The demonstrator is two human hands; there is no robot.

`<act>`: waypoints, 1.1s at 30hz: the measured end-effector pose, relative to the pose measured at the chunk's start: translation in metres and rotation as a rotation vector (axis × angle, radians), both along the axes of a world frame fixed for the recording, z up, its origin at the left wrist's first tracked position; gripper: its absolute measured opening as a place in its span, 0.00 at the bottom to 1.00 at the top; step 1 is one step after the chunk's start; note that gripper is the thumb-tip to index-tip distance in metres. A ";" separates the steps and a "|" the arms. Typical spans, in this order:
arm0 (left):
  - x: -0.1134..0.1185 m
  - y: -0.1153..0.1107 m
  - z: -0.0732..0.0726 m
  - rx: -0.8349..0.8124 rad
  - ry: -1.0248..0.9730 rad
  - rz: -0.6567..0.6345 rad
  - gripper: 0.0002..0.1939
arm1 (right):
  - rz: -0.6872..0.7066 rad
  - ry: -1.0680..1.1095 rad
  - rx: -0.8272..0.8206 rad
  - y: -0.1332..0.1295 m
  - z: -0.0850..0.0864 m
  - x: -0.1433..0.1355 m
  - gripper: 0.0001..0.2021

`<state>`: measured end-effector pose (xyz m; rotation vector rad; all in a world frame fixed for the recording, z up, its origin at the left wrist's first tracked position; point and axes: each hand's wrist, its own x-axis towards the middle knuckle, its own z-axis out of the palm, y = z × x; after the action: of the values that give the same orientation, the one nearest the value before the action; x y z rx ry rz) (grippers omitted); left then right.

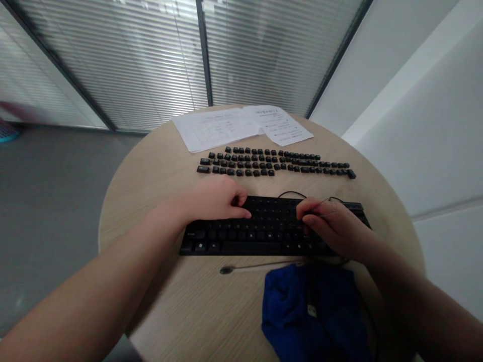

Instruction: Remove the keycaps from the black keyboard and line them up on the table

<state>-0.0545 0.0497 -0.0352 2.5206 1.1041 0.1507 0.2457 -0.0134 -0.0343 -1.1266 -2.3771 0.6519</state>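
Note:
A black keyboard (251,246) lies across the table, its lower rows still bearing keycaps and its upper part largely bare of them. My left hand (219,197) rests over its upper left, fingers curled down and thumb held apart, with nothing visible between them. Over the right half, my right hand (335,226) is closed in a pinch; thin wire-like lines show by its fingers, but what it grips is unclear. Beyond the keyboard, loose black keycaps (247,165) stand in several rows.
Printed papers (226,128) lie at the table's far side. In front of the keyboard are a thin rod with a dark oval end (226,270) and a blue cloth (283,306), with a USB plug (311,310) on it. Blinds (151,55) and a white wall stand behind.

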 end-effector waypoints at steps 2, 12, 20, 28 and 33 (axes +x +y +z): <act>0.001 -0.001 0.000 -0.001 0.036 0.012 0.15 | 0.003 -0.028 0.045 -0.002 0.002 -0.003 0.09; 0.003 -0.004 0.001 0.009 0.113 0.001 0.13 | 0.074 -0.104 0.148 -0.013 0.010 -0.013 0.07; 0.001 -0.005 -0.002 0.025 0.064 -0.008 0.14 | 0.106 -0.113 0.119 -0.020 0.009 -0.017 0.04; 0.005 -0.011 0.009 0.007 0.162 -0.015 0.15 | 0.125 -0.123 0.103 -0.021 0.008 -0.016 0.05; 0.007 -0.013 0.013 0.009 0.214 -0.016 0.15 | 0.153 -0.138 0.106 -0.023 0.009 -0.017 0.05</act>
<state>-0.0477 0.0363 -0.0219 2.5996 1.1636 -0.1222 0.2283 -0.0361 -0.0253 -0.9815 -2.6017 0.5046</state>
